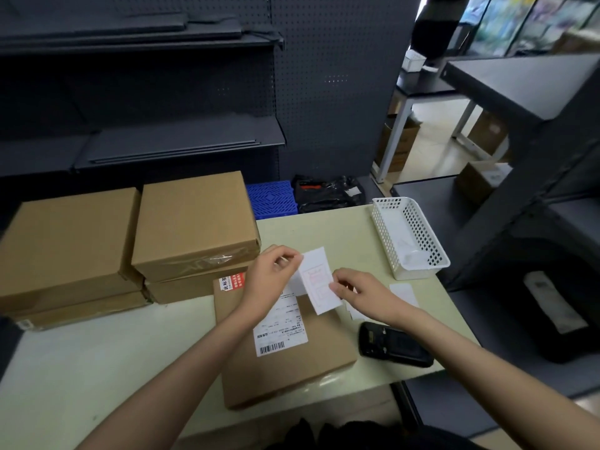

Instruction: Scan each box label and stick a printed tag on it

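A flat brown box [311,362] lies on the pale table in front of me, with a white shipping label [281,332] and barcode on its top. Above the box's far end I hold a white printed tag [319,280] with red print. My left hand [271,277] pinches the tag's upper left edge. My right hand [360,292] pinches its right edge. A black handheld scanner [394,345] lies on the table just right of the box, under my right forearm.
Two stacks of brown boxes [191,222] stand at the left back of the table [97,368]. A white perforated basket [409,235] sits at the right back. Loose white paper slips [404,293] lie near the basket. Dark shelving rises behind; the table's right edge drops to the floor.
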`<state>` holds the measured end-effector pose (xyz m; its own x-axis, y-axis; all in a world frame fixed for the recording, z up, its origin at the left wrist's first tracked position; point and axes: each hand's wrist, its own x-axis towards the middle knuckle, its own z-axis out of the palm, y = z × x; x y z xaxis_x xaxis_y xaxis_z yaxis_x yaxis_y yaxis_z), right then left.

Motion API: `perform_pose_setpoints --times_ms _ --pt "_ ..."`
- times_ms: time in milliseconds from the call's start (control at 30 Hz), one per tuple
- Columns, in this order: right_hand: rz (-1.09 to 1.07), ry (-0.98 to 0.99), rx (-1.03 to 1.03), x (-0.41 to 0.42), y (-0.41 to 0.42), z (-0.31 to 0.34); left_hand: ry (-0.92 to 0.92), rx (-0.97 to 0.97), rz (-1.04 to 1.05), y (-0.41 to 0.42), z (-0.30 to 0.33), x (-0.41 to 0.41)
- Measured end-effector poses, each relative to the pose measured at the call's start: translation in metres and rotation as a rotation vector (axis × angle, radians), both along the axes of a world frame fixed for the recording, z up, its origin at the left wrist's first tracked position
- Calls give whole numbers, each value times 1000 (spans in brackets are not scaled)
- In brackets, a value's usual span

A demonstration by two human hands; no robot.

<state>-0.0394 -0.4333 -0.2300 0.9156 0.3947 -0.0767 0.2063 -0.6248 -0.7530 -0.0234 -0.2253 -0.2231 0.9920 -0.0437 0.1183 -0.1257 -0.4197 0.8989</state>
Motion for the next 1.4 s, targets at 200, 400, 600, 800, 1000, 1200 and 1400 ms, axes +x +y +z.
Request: perform_pose_setpoints --times_ms 200,400,600,800,1000,1200,1400 --pt "-76 25 96 3 8 3 54 -84 41 3 -2 1" --pt "-214 37 247 21 22 4 102 -144 3 2 1 -4" --pt "-176 7 119 26 21 9 136 -152 -1 10 0 -9" --pt "-128 3 68 26 20 10 159 -154 1 9 -1 -12" --pt "-132 -46 38 25 21 10 155 -136 -9 9 -2 -14" --pt "-257 -368 12 19 26 12 127 -171 84 6 -2 -15" --pt "-172 -249 99 5 40 19 62 -95 46 -2 0 -18"
